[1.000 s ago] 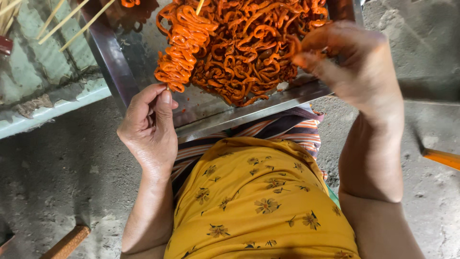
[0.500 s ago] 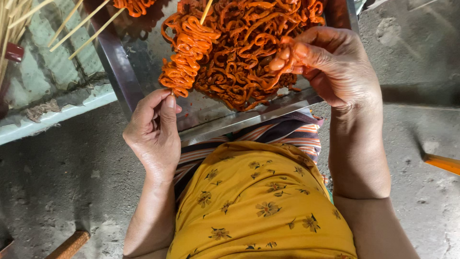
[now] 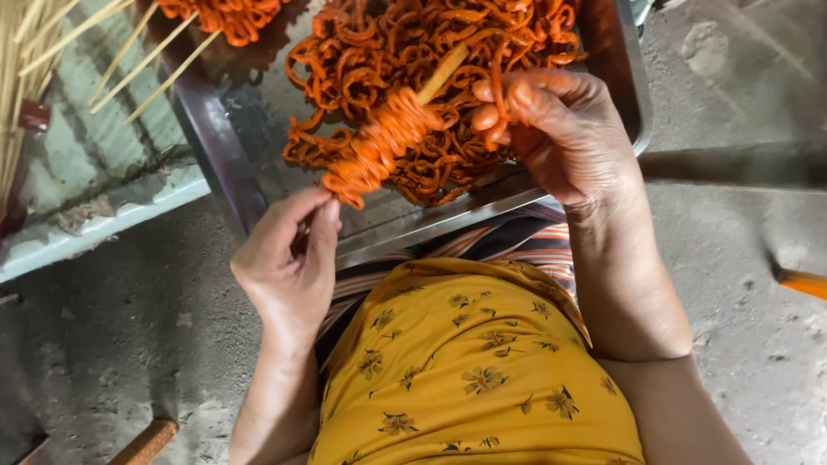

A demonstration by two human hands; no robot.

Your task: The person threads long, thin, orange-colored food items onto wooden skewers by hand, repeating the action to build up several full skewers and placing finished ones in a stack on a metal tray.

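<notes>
My left hand (image 3: 291, 258) pinches the lower end of a thin bamboo skewer (image 3: 441, 73) that slants up to the right. Orange curly strips (image 3: 379, 145) are wound tightly round the skewer's middle. My right hand (image 3: 551, 129) is closed on loose orange strips next to the skewer's upper part, over a heap of the same orange strips (image 3: 405, 43). The heap lies in a metal tray (image 3: 448, 215) resting across my lap.
Several bare bamboo skewers (image 3: 121, 60) lie at the top left over a pale green ledge (image 3: 103, 215). More wound orange strips (image 3: 228, 15) sit at the tray's far edge. Grey concrete floor surrounds me; an orange handle (image 3: 801, 282) pokes in at right.
The skewer has tilted from nearly upright to a slant. My right hand moved in from the tray's right side onto the strips beside the skewer. The view has shifted slightly.
</notes>
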